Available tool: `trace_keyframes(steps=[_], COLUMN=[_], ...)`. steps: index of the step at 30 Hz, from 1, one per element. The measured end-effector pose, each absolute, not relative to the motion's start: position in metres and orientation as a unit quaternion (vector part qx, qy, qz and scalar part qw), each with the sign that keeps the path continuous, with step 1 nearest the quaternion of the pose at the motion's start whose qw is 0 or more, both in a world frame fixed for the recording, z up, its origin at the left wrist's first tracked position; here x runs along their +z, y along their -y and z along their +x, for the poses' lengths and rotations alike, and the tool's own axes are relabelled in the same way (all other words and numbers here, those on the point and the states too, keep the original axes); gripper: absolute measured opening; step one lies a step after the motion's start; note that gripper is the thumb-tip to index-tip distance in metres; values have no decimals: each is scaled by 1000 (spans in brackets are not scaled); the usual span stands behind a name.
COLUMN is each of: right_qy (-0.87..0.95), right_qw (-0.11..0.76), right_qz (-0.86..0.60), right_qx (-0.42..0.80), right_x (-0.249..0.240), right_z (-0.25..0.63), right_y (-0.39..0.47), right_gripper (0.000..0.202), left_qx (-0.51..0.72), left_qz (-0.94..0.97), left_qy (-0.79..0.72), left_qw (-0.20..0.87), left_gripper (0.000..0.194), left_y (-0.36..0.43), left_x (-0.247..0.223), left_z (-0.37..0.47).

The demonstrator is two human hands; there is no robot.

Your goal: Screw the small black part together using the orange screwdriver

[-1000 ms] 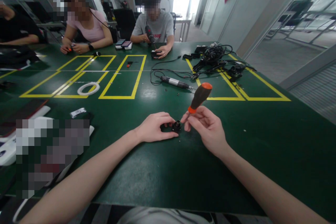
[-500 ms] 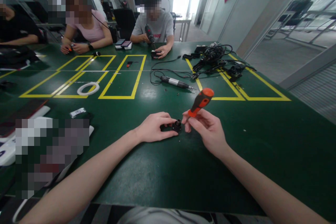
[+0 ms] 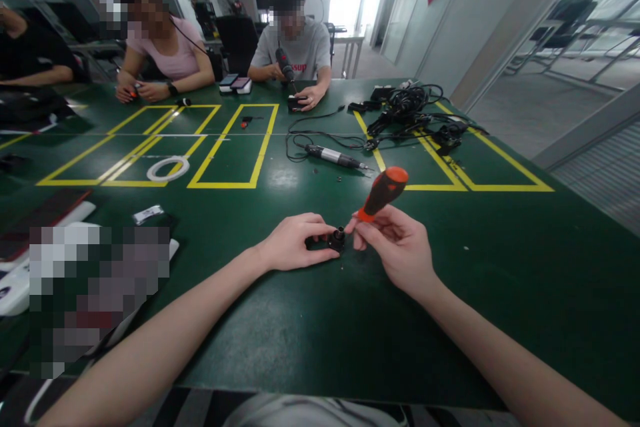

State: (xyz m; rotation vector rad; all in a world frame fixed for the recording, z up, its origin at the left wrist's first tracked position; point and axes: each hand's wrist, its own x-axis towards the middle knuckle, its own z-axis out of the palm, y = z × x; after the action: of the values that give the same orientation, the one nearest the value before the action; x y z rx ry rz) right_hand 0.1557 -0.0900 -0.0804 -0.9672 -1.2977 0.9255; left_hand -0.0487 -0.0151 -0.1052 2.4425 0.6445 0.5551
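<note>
My left hand (image 3: 295, 242) rests on the green table and grips a small black round part (image 3: 338, 239) between thumb and fingers. An upright ring or tube stands out of the part's top. My right hand (image 3: 397, 243) is closed around the lower end of a screwdriver (image 3: 384, 192) with an orange and black handle. The handle tilts up and to the right, and its shaft is mostly hidden by my fingers, close to the black part. Where the tip sits I cannot tell.
Beyond my hands lie an electric screwdriver (image 3: 335, 157) with a cable and a heap of black cables (image 3: 413, 110). A white ring (image 3: 168, 169) lies at left, near a small white packet (image 3: 149, 215). Across the table (image 3: 280, 340), a co-worker in grey (image 3: 295, 47) holds a power driver.
My right hand has turned slightly, and the screwdriver handle has rolled a little in it. My left hand and the black part stay in place.
</note>
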Motion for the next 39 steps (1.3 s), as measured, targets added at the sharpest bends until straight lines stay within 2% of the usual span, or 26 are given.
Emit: trace_keyframes(steps=[11, 18, 24, 30, 39], right_qy=[574, 578, 555, 570, 560], right_qw=[604, 589, 618, 608, 612], right_qz=[-393, -400, -383, -403, -387], right_qx=[388, 397, 405, 377, 402], right_x=[-83, -82, -85, -82, -85], right_z=[156, 156, 152, 153, 153], right_y=[90, 89, 90, 90, 91], right_gripper=[31, 40, 34, 34, 32], left_qx=[200, 215, 209, 200, 202], left_qz=[908, 909, 909, 911, 911], left_qy=[-241, -234, -237, -238, -240], left_qw=[277, 269, 271, 269, 269], left_gripper=[28, 28, 28, 28, 28], left_y=[15, 14, 14, 15, 14], left_x=[-105, -107, -107, -106, -106], left_z=[-49, -49, -48, -48, -48])
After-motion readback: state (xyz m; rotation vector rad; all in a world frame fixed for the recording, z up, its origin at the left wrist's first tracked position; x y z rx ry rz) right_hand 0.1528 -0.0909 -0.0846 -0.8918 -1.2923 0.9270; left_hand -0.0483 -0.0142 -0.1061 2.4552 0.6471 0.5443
